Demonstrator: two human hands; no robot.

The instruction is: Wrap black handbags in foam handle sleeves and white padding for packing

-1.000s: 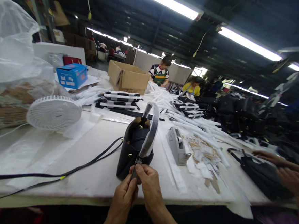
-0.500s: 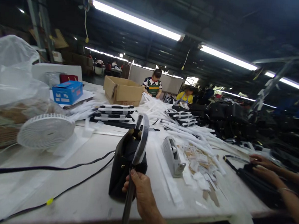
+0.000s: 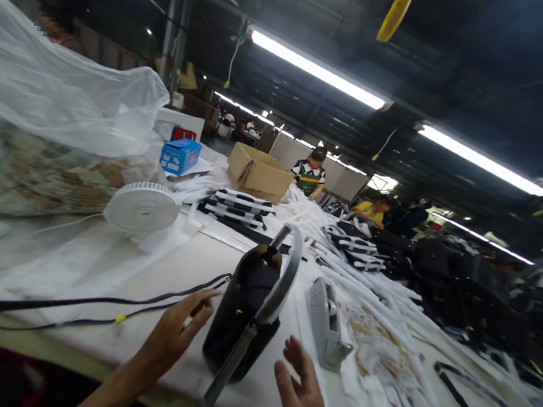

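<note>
A black handbag (image 3: 240, 313) stands upright on the white table, its top open and its arched handle (image 3: 288, 273) wrapped in pale film. A wrapped strap (image 3: 230, 365) hangs down its front toward me. My left hand (image 3: 176, 330) is just left of the bag, fingers apart, holding nothing. To the right of the bag, my right hand (image 3: 299, 385) is open and empty, fingers spread. A long black strap (image 3: 106, 306) runs left from the bag, with a yellow tag (image 3: 120, 319) on its lower strand.
A grey tape dispenser (image 3: 328, 325) and paper scraps (image 3: 382, 354) lie right of the bag. Behind are a white fan (image 3: 141, 208), wrapped straps (image 3: 236, 208), a cardboard box (image 3: 259, 173) and a blue box (image 3: 180, 156). A person (image 3: 309, 174) works across the table.
My right hand has let go of the strap and moved right of the bag. My left hand has come into view on the left. The view has turned left and tilted.
</note>
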